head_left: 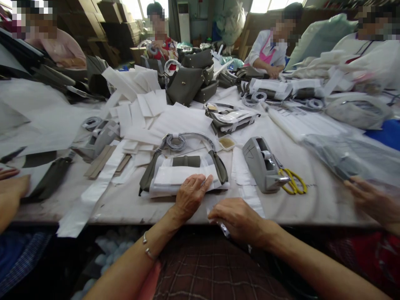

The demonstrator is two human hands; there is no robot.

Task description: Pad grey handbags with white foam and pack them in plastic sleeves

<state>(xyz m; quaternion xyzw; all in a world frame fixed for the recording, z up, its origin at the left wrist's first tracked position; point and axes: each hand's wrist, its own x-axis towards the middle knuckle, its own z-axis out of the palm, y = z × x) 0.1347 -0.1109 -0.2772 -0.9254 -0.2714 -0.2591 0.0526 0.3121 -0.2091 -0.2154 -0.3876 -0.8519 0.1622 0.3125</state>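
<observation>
A dark olive handbag (186, 161) lies on the table before me, its front covered by a white padding sheet (175, 175) and its strap wrapped in clear film. My left hand (191, 196) rests on the sheet at the bag's lower right, fingers lying on it and thumb apart. Nearer me, at the table's edge, my right hand (239, 218) is closed, fingers bent together. Something shiny shows beneath it, too unclear to name. To the right stands a grey tape dispenser (265, 166), with yellow-handled scissors (292, 182) beside it.
White foam sheets (178, 121) are piled behind the bag. Another dispenser (101, 139) stands at left, and a second wrapped bag (231, 118) lies farther back. Co-workers' hands (371, 200) reach in at both sides. A white strip (90, 198) hangs over the front edge.
</observation>
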